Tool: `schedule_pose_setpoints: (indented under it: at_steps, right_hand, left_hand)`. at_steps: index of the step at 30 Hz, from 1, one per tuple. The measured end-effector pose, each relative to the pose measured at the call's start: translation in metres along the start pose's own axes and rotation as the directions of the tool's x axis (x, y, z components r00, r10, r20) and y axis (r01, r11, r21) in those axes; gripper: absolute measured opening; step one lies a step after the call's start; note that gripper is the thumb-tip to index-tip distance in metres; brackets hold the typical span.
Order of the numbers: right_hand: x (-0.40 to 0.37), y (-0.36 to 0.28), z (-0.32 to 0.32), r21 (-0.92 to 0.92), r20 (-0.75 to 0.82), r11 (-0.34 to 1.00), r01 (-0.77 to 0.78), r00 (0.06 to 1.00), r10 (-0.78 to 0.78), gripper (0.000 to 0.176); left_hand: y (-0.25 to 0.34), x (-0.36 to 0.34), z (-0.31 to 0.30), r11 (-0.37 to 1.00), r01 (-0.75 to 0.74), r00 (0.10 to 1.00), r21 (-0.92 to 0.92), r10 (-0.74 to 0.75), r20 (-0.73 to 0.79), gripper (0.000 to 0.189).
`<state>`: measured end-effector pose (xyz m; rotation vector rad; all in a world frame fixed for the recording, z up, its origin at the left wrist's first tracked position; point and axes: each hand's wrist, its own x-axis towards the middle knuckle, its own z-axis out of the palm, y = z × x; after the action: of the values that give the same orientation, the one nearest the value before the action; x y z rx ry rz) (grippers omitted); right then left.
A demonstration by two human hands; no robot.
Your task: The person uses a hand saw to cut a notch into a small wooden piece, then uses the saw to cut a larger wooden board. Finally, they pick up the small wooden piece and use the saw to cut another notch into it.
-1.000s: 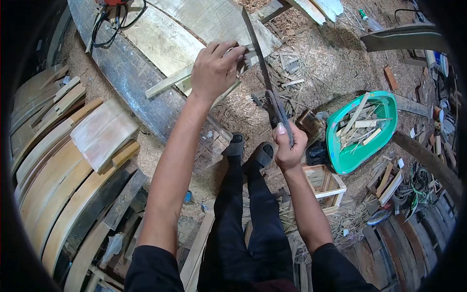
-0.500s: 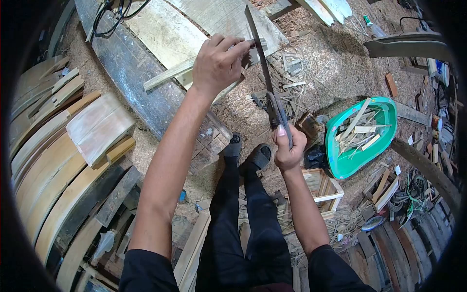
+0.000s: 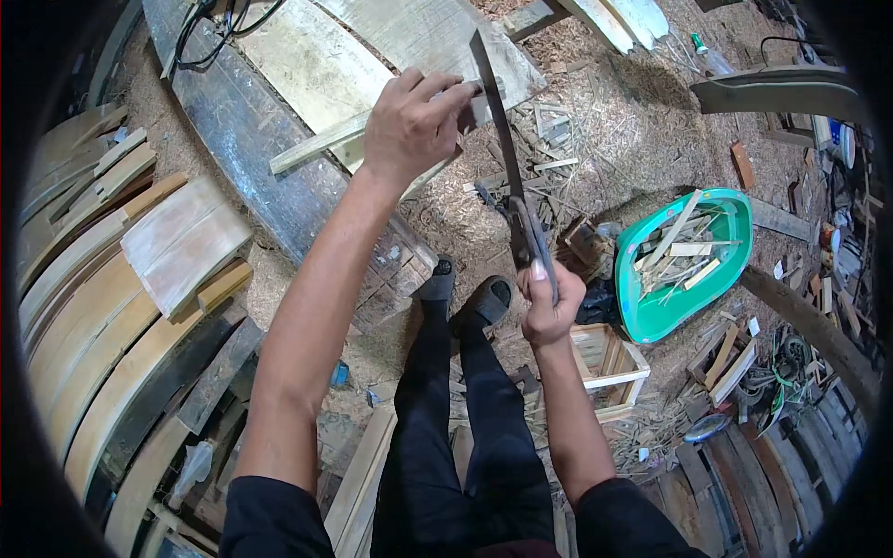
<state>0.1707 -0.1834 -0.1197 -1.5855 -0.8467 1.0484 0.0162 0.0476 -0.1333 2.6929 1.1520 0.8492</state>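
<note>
the left hand (image 3: 414, 126) bends over a thin wooden strip (image 3: 319, 145), its fingers curled around the wood and gathered towards the right end. the strip lies across the near ends of the boards on the workbench (image 3: 312, 74); its left end reaches over the dark plank (image 3: 244, 139) that forms the bench's left edge, and its right end is near the bench's right corner.

the right hand (image 3: 555, 307) is closed around the handle of a handsaw (image 3: 507, 153), thumb laid along the top. the blade points away from the person, passing just beside the left fingertips and crossing the strip close to its right end; whether the teeth touch the wood, i cannot tell.

a black cable (image 3: 203, 42) lies in loops at the far end of the dark plank. past the bench's right corner, offcuts (image 3: 554, 126) are strewn over the floor among shavings. well to the right of the saw stands a green tub (image 3: 672, 314), with wood scraps (image 3: 686, 247) heaped inside against its far side. a small wooden frame (image 3: 612, 379) sits on the floor, just beside the tub's near rim.
</note>
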Motion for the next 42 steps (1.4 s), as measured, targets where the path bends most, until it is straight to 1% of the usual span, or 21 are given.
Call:
schedule_pose_setpoints:
  at_steps: [3, 7, 10, 11, 13, 15, 18, 19, 22, 23, 25, 26, 27, 30, 32, 33, 36, 37, 38, 41, 42]
  right_hand:
    - [0.011, 0.003, 0.001, 0.081, 0.022, 0.996, -0.044, 0.999, 0.043, 0.040]
    - [0.002, -0.003, 0.001, 0.042, 0.008, 0.999, -0.015, 1.000, 0.015, 0.041]
    - [0.008, -0.006, 0.002, -0.005, 0.014, 1.000, -0.016, 1.000, 0.016, 0.041]
    - [0.011, -0.002, 0.002, 0.014, 0.025, 0.999, -0.041, 0.999, 0.041, 0.041]
    - [0.008, 0.004, 0.000, -0.005, 0.029, 1.000, -0.012, 1.000, 0.012, 0.041]
    - [0.000, -0.001, -0.002, -0.018, 0.039, 1.000, 0.001, 0.999, 0.000, 0.041]
    - [0.010, -0.001, 0.006, 0.062, 0.005, 0.998, -0.025, 1.000, 0.025, 0.041]
    - [0.019, -0.004, 0.009, 0.040, 0.009, 0.998, -0.048, 0.999, 0.047, 0.041]
    - [0.019, -0.006, 0.012, 0.033, -0.023, 0.999, -0.010, 1.000, 0.010, 0.031]
    - [0.012, -0.009, 0.009, -0.018, -0.015, 0.999, 0.032, 0.999, -0.033, 0.032]
    - [0.009, 0.001, 0.008, 0.035, -0.032, 0.998, 0.047, 0.998, -0.046, 0.032]
    - [0.005, 0.006, 0.006, 0.057, -0.041, 0.997, 0.045, 0.998, -0.043, 0.032]
    - [0.014, -0.001, 0.007, 0.043, -0.012, 0.999, 0.002, 1.000, -0.001, 0.032]
    - [0.030, -0.003, 0.012, 0.015, 0.013, 1.000, -0.005, 1.000, 0.005, 0.032]
    - [0.011, -0.013, 0.010, -0.027, -0.008, 0.999, 0.037, 0.999, -0.037, 0.032]
    - [0.000, -0.013, 0.007, 0.017, -0.006, 1.000, -0.004, 1.000, 0.004, 0.039]
    - [0.003, -0.004, 0.005, 0.117, -0.031, 0.992, -0.043, 0.998, 0.047, 0.040]
    - [0.016, -0.007, 0.010, 0.080, -0.027, 0.997, 0.006, 1.000, -0.003, 0.039]
    - [0.027, -0.005, 0.009, 0.065, 0.018, 0.998, -0.009, 1.000, 0.007, 0.039]
    - [0.028, 0.001, 0.013, 0.055, 0.025, 0.998, -0.010, 1.000, 0.008, 0.037]
    - [0.028, 0.000, 0.013, 0.053, 0.030, 0.998, -0.015, 0.999, 0.014, 0.037]
  left_hand:
    - [-0.001, -0.001, 0.002, 1.000, 0.011, 1.000, 0.003, -0.011, -0.007, 0.026]
    - [-0.001, 0.001, 0.002, 1.000, 0.006, 0.998, -0.020, -0.007, -0.064, 0.023]
    - [-0.003, -0.001, 0.002, 0.999, 0.000, 0.999, -0.036, -0.002, -0.055, 0.033]
    - [-0.002, -0.003, 0.002, 0.999, 0.008, 0.998, -0.041, -0.011, -0.064, 0.030]
    - [-0.003, -0.001, 0.004, 0.999, 0.016, 0.995, -0.045, -0.020, -0.094, 0.025]
    - [-0.003, -0.002, 0.005, 0.997, 0.032, 0.997, -0.073, -0.037, -0.075, 0.026]
    - [-0.002, -0.003, 0.005, 0.995, 0.052, 0.996, -0.082, -0.057, -0.062, 0.029]
    - [-0.002, -0.001, 0.003, 0.996, 0.050, 0.997, -0.068, -0.054, -0.063, 0.030]
    - [0.000, 0.001, 0.001, 0.997, 0.050, 0.997, -0.053, -0.054, -0.063, 0.032]
    - [0.000, 0.000, 0.000, 0.997, 0.051, 0.997, -0.053, -0.054, -0.057, 0.032]
    - [-0.003, 0.002, 0.000, 0.997, 0.051, 0.997, -0.059, -0.054, -0.060, 0.032]
    - [-0.001, 0.000, 0.001, 0.996, 0.056, 0.997, -0.069, -0.060, -0.055, 0.032]
    - [0.001, 0.000, 0.002, 0.996, 0.056, 0.997, -0.070, -0.060, -0.057, 0.031]
    - [0.001, 0.000, 0.000, 0.996, 0.062, 0.996, -0.068, -0.067, -0.063, 0.030]
    - [0.000, 0.000, 0.001, 0.995, 0.058, 0.996, -0.085, -0.063, -0.059, 0.029]
    - [-0.001, 0.001, 0.001, 0.995, 0.052, 0.996, -0.090, -0.058, -0.070, 0.029]
    - [-0.002, 0.001, 0.005, 0.995, 0.048, 0.993, -0.088, -0.057, -0.100, 0.028]
    - [-0.003, 0.002, 0.005, 0.996, 0.046, 0.993, -0.076, -0.054, -0.106, 0.026]
    - [-0.002, 0.000, 0.004, 0.997, 0.050, 0.993, -0.064, -0.056, -0.106, 0.025]
    - [-0.002, -0.004, 0.003, 0.984, 0.134, 0.991, -0.114, -0.133, 0.015, 0.019]
    - [-0.002, 0.000, 0.001, 0.976, 0.185, 0.983, -0.117, -0.182, 0.035, 0.022]
